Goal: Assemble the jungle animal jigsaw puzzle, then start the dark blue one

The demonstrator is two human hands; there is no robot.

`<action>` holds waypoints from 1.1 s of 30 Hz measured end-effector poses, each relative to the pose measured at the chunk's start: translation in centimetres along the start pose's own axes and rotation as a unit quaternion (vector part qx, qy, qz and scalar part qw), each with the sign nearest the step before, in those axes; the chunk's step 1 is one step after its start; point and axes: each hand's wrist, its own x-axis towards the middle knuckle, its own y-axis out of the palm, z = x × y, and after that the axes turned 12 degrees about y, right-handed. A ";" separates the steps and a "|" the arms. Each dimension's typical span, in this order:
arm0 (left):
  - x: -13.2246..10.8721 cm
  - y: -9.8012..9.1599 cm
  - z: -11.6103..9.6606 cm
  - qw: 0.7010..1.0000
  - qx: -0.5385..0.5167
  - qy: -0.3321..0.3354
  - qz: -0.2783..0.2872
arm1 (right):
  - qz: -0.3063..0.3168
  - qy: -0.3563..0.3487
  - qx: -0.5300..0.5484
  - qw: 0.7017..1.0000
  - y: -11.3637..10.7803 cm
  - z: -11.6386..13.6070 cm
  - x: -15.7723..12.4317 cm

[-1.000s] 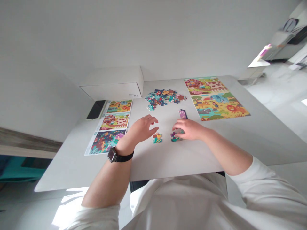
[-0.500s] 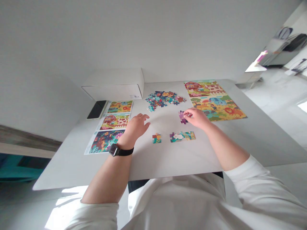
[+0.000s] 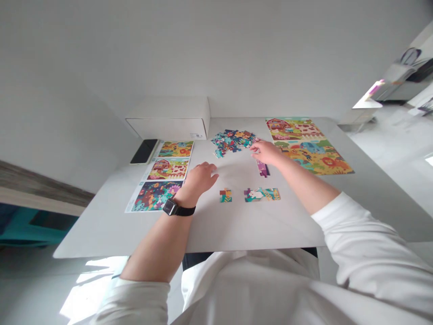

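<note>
My left hand [image 3: 201, 178], with a black watch on its wrist, hovers or rests by the reference picture sheet [image 3: 169, 168], fingers loosely bent and thumb apart, holding nothing. At the right edge of the heap of jigsaw pieces [image 3: 233, 141] is my right hand [image 3: 265, 151], its fingers bent and slightly apart; I see no piece clearly gripped. Just below it lies a purple joined pair of jigsaw pieces [image 3: 262, 168]. Nearer me are a joined strip with a white rabbit [image 3: 259, 194] and a small piece with an orange plant [image 3: 226, 195].
Two assembled puzzles, a farm scene [image 3: 297, 128] and a safari scene [image 3: 314, 155], lie at the right. A white box [image 3: 169, 127] stands at the back left against the wall. Beside the sheet is a phone [image 3: 145, 151]. The table's front edge [image 3: 237, 250] borders my lap.
My right hand has left the purple pieces and moved back to the heap's right edge. My left hand stays in nearly the same place. The view has shifted slightly.
</note>
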 end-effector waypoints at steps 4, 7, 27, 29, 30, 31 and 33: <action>-0.2 -0.3 -0.7 1.000 0.011 -0.002 0.013 | 0.024 0.008 -0.077 0.997 1.4 2.8 2.7; -0.4 -0.5 -1.1 1.000 0.018 0.000 0.016 | 0.043 0.022 -0.116 0.992 2.5 3.9 3.1; -0.4 -0.6 -2.5 0.998 0.030 -0.032 0.035 | 0.046 -0.046 -0.125 0.990 2.4 3.0 -4.1; -0.4 -0.7 -2.5 0.999 0.027 -0.031 0.035 | 0.060 -0.037 -0.130 0.989 2.4 3.5 -4.0; -0.4 -0.8 -2.6 0.999 0.026 -0.031 0.035 | 0.066 -0.035 -0.131 0.989 2.4 3.6 -4.0; -0.4 -0.8 -2.6 0.999 0.025 -0.031 0.036 | 0.070 -0.034 -0.132 0.988 2.4 3.8 -3.9; -0.3 -0.9 -2.7 0.998 0.026 -0.031 0.039 | 0.076 -0.029 -0.135 0.988 2.4 3.9 -3.7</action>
